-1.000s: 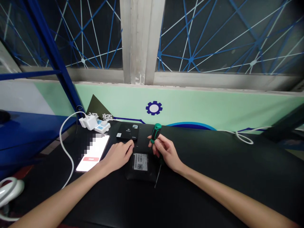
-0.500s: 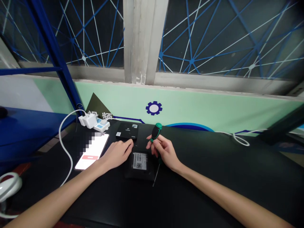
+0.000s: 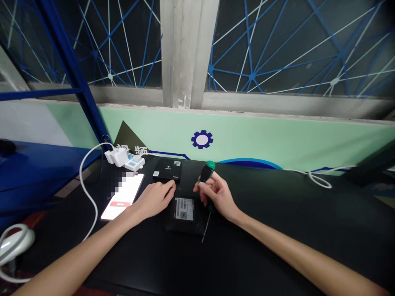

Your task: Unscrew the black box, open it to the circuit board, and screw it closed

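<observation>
Head view, nearer black box [image 3: 184,215] between left hand [image 3: 156,198], hold unclear, and right hand [image 3: 222,198], pinching green-topped screwdriver [image 3: 207,172]

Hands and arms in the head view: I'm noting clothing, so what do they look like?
The left hand and right hand are ungloved, with no rings or watches visible. The left forearm and right forearm look bare; no sleeves clearly show.

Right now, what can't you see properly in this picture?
Head view:
Whether the green handle joins the metal shaft: right hand covers between.
Print on the label of the black box: too small.
Part of the phone screen: hidden by blocky squares.
White device: cut off by left edge.
</observation>
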Available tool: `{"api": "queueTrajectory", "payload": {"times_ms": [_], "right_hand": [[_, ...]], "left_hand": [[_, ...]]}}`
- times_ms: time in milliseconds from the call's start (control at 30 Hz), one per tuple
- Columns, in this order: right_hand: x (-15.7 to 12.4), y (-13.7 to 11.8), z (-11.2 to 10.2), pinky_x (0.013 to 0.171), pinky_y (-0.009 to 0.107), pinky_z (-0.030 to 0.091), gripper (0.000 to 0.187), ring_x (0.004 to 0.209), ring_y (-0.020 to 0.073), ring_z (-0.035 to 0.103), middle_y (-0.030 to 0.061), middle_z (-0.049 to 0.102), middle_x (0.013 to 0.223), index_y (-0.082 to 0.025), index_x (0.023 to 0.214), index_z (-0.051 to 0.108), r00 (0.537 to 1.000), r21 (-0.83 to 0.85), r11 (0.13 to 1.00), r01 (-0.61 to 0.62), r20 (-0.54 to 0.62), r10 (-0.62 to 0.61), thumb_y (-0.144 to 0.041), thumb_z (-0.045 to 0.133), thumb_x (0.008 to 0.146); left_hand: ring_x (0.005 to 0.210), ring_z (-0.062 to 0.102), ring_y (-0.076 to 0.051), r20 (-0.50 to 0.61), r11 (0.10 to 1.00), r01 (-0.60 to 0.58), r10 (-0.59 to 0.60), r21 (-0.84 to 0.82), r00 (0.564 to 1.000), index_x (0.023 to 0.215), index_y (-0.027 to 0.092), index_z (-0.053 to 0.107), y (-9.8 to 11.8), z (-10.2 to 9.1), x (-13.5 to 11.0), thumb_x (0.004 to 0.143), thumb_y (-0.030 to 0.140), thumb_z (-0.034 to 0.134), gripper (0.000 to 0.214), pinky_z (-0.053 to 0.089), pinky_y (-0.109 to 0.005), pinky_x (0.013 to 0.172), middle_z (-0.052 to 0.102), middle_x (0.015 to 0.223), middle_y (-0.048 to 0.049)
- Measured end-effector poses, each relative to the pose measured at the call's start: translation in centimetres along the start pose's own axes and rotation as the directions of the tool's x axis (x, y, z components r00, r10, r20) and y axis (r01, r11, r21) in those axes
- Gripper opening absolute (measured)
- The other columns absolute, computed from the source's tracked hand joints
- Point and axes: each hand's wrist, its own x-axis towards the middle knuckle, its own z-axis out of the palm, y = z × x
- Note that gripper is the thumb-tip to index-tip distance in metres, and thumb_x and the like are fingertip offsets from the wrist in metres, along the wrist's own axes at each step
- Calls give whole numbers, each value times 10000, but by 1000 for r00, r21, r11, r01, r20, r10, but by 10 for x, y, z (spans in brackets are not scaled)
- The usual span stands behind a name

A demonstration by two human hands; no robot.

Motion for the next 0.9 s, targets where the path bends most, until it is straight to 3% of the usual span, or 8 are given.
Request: {"api": "queueTrajectory", "payload": {"times_ms": [267, 433, 633, 900], "right_hand": [[-2, 2, -4, 434, 194, 470, 329, 546, 99, 556, 20, 606, 787, -170, 1084, 605, 997, 30, 1000, 2, 81, -5, -476, 573, 966], [-2, 3, -4, 409, 188, 451, 418, 551, 113, 574, 25, 650, 798, -192, 1175, 553, 998, 28, 999, -32, 60, 30, -487, 667, 901], [-1, 8, -4, 389, 174, 418, 322, 482, 92, 559, 13, 685, 766, -204, 1019, 544, 1000, 13, 1000, -24, 13, 23, -448, 704, 884], [-2, 5, -5, 398, 196, 385, 342, 484, 87, 531, 33, 659, 798, -179, 1094, 609, 997, -45, 999, 31, 67, -28, -493, 562, 968]], "left_hand": [[690, 681, -221, 2, 1000, -11, 11, 9, 1000, 985, 251, 551, -1, 2, 0, 1049, 295, 299, 263, 328, -272, 579, 670, 748, -3], [743, 695, -233, 3, 1000, -9, 9, 15, 1000, 1017, 249, 562, -1, 2, -1, 1041, 279, 314, 252, 367, -280, 605, 697, 815, -21], [709, 689, -232, 13, 1000, -7, 7, 21, 1000, 1010, 245, 562, -1, 1, -1, 1045, 293, 305, 264, 364, -279, 592, 687, 776, -19], [705, 690, -230, 12, 999, -6, 6, 35, 1000, 996, 250, 551, 1, -1, 0, 1049, 291, 304, 256, 349, -279, 584, 681, 770, -11]]}}
